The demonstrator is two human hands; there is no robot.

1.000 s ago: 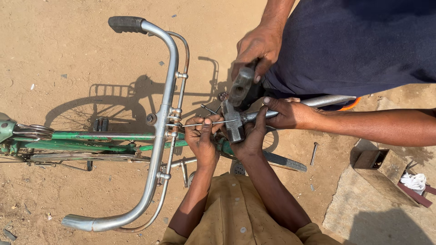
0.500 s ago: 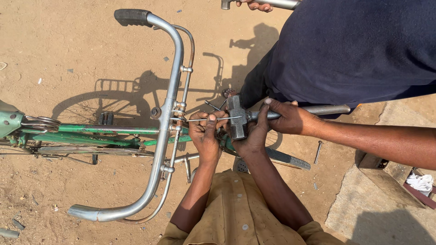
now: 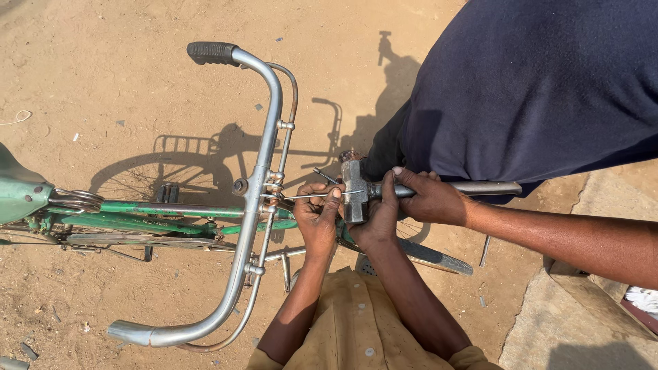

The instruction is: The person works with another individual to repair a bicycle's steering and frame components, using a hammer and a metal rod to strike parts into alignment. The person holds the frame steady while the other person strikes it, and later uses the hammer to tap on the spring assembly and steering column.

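Observation:
A green bicycle [image 3: 157, 209] with a chrome handlebar [image 3: 264, 171] lies across the view on sandy ground. My left hand [image 3: 319, 220] pinches a thin metal rod [image 3: 301, 196] that points at the handlebar stem [image 3: 271, 195]. My right hand [image 3: 375, 220] is wrapped around a hammer just behind its grey steel head [image 3: 354, 192]. The head sits at the rod's right end. A co-worker in dark blue clothing [image 3: 521, 89] grips the hammer's metal handle [image 3: 483, 187] with one hand [image 3: 433, 199], touching my right hand.
The black handlebar grip [image 3: 212, 52] points to the far side; the bare near end [image 3: 133, 334] is at bottom left. The green saddle [image 3: 17, 185] is at the left edge. The front tyre [image 3: 439, 259] lies under my right forearm. A concrete slab [image 3: 569, 322] is at bottom right.
The co-worker's second hand, which held a dark object above the hammer, has lifted out of view. The co-worker's body now fills the upper right. My hands stay on rod and hammer.

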